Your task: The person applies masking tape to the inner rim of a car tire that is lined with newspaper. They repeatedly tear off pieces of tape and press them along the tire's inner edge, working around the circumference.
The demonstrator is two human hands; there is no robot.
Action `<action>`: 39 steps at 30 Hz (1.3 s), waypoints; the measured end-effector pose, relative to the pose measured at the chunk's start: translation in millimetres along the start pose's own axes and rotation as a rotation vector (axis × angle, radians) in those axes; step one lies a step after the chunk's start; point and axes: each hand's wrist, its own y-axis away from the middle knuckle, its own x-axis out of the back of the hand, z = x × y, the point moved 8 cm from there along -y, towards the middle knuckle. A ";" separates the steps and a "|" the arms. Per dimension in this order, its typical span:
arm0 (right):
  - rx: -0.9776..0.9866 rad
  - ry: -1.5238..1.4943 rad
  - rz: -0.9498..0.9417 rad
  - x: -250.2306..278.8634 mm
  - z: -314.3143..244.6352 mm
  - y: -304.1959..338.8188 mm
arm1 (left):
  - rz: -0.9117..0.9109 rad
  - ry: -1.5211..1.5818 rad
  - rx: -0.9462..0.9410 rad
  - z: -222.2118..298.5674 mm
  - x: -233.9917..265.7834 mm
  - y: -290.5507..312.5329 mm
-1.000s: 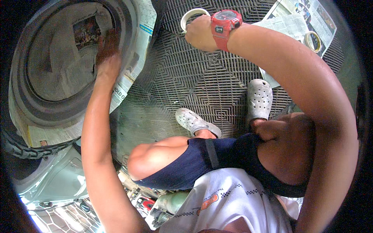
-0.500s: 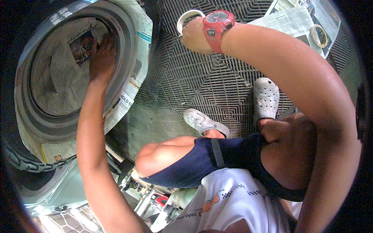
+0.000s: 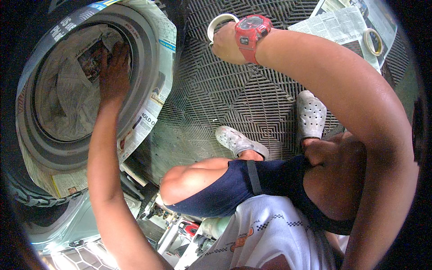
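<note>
A grey wheel rim (image 3: 143,67) stands at the left, with sheets of newspaper (image 3: 155,108) around its outer edge. More newspaper (image 3: 67,103) covers the centre inside the rim. My left hand (image 3: 114,76) lies on that inner newspaper by a dark printed picture, near the rim's right inner wall, its fingers stretched out and a little apart. Up at the top middle, my right hand (image 3: 226,44) is closed on a roll of masking tape (image 3: 214,24), cream-coloured and partly hidden by the fingers. A red watch (image 3: 252,36) sits on the right wrist.
Newspaper sheets (image 3: 330,28) lie on the grey ribbed floor mat (image 3: 256,85) at the upper right, with a second tape roll (image 3: 372,42) on them. My feet, in light clogs (image 3: 311,114), stand on the mat. A tyre tread (image 3: 40,198) shows below the wheel.
My left hand has shifted slightly left and down over the inner newspaper, and its fingers show more clearly apart. The right hand keeps hold of the masking tape in nearly the same place.
</note>
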 end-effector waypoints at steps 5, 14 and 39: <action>0.044 0.037 0.055 4.7 -3.2 7.1 | -0.108 -0.081 0.065 7.4 -7.2 -6.8; -0.012 -0.283 -0.061 42.6 -20.6 14.6 | -0.151 -0.022 0.105 21.5 5.0 1.7; 0.023 -1.209 -0.029 127.3 -112.7 3.4 | 0.556 1.785 0.959 -32.6 93.7 165.3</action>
